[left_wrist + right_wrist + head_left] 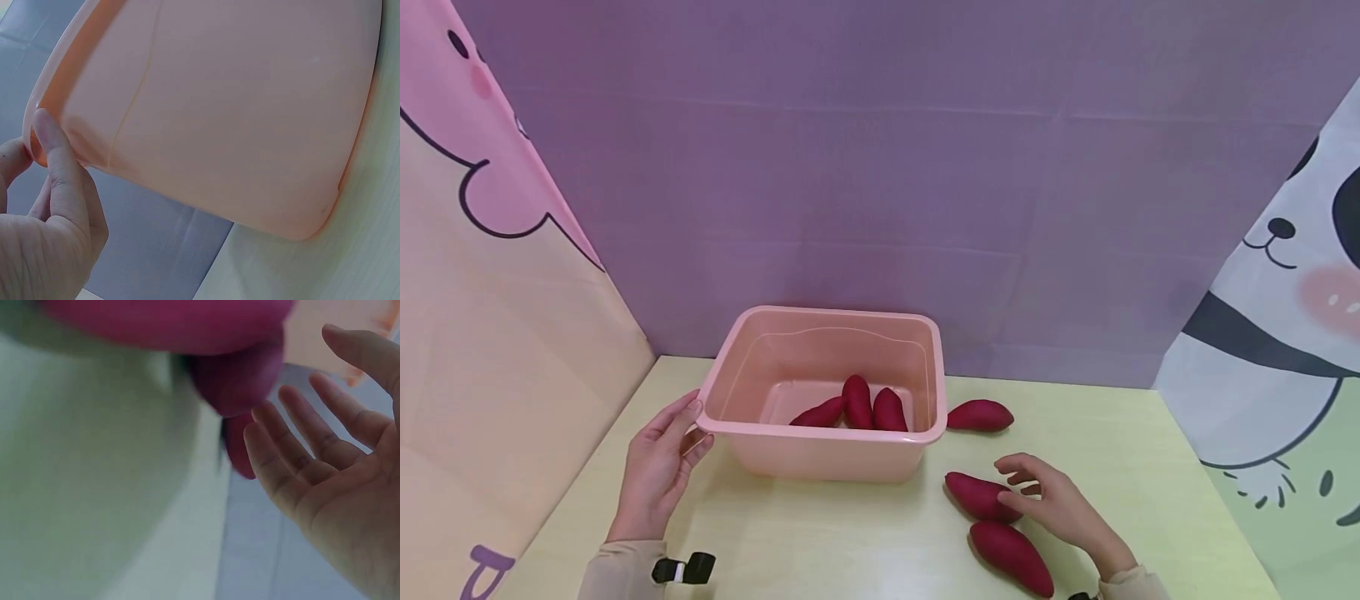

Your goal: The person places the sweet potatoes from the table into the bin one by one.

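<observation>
A pink plastic basin point(827, 454) stands near the back of the table, and my left hand point(658, 462) pinches its front left rim corner between thumb and fingers. Three dark red sweet potatoes point(857, 402) lie inside it, partly hidden by the front wall. Outside, to the right, one sweet potato point(981, 416) lies beside the basin. Two more are nearer me, a middle sweet potato point(973, 496) and a front sweet potato point(1012, 558). My right hand point(1060, 504) hovers over the middle one's right end, fingers loosely bent and spread; the right wrist view shows its palm holding nothing.
The pale wooden table point(820, 533) ends at a purple cloth backdrop point(865, 183). Printed cloth panels flank it, a pink and cream one point(512, 350) on the left and a panda one point(1262, 392) on the right.
</observation>
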`<state>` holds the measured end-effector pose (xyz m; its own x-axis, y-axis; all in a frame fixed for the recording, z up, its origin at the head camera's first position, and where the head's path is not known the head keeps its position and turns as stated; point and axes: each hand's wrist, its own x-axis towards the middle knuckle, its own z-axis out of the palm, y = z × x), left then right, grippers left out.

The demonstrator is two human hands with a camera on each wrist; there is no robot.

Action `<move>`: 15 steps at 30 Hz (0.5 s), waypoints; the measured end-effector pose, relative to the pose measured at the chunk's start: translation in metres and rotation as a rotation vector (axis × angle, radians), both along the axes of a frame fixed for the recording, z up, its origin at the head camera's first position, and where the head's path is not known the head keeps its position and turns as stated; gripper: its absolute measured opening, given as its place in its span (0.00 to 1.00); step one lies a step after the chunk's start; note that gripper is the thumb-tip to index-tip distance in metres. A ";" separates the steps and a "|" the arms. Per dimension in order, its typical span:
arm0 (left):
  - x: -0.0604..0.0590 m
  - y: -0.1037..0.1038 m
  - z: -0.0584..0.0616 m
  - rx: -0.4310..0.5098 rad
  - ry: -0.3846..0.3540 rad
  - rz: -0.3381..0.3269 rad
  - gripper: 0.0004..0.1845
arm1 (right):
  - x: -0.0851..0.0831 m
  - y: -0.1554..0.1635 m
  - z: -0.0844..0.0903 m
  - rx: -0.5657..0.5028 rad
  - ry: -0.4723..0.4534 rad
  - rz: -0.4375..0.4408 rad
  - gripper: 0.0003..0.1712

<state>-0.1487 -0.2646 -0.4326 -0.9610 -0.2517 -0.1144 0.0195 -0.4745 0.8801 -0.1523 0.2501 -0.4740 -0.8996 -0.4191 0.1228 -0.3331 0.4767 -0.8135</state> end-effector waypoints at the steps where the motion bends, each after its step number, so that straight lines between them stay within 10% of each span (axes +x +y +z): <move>1: 0.000 0.000 0.000 0.002 0.002 0.000 0.13 | 0.000 0.001 -0.002 -0.005 -0.021 0.003 0.20; 15: 0.000 0.000 0.000 0.007 0.014 0.004 0.11 | 0.000 0.010 -0.027 -0.064 -0.181 0.046 0.26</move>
<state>-0.1484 -0.2643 -0.4325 -0.9616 -0.2544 -0.1030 0.0334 -0.4808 0.8762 -0.1526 0.2601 -0.5014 -0.8895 -0.4567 -0.0118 -0.1986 0.4098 -0.8903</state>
